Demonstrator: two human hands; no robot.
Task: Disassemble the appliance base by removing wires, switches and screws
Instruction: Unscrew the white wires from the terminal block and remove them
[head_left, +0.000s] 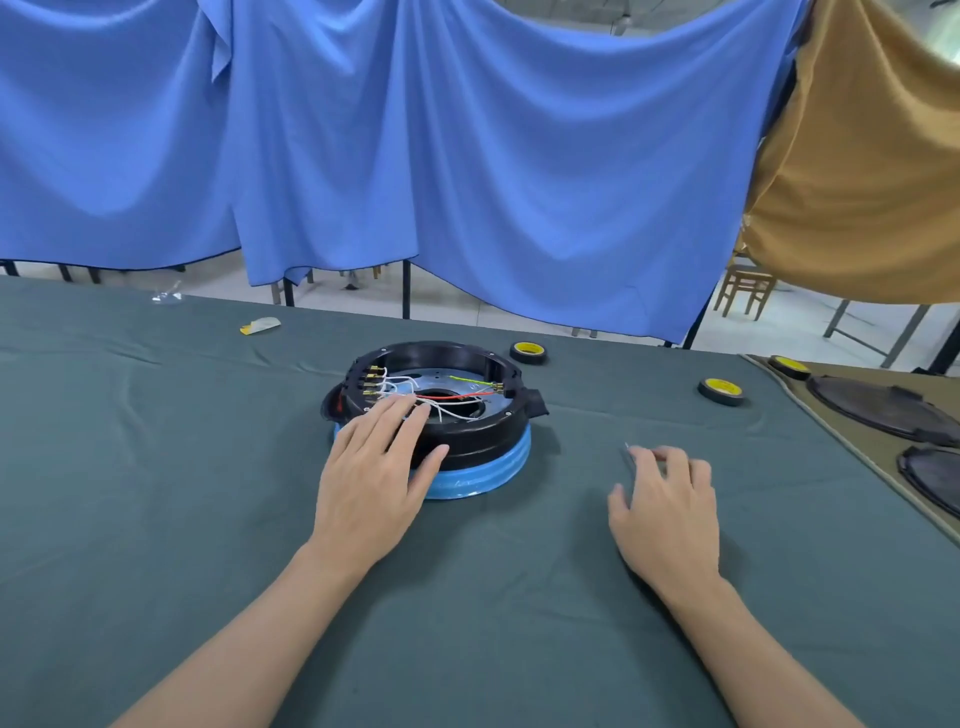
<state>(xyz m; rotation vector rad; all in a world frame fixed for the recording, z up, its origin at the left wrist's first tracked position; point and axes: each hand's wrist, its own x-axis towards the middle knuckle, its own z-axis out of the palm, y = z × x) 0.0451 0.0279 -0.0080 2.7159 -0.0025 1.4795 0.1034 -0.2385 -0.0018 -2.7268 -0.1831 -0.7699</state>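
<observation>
A round black appliance base (470, 441) with a blue lower band lies upside down on the dark green cloth. White, red and yellow-green wires (452, 397) cross its open inside. My left hand (374, 467) rests on the base's near left rim, fingers straight over the wires, thumb against the side wall. My right hand (667, 499) lies on the cloth to the right of the base, its fingertips touching a thin metal tool (629, 452) that is mostly hidden under them.
Black tape rolls with yellow cores lie behind and right of the base (529, 352), (722, 391), (789, 366). Black round covers (878, 405) lie on a tan mat at the right. A yellow-white scrap (260, 326) sits far left. Blue and tan curtains hang behind.
</observation>
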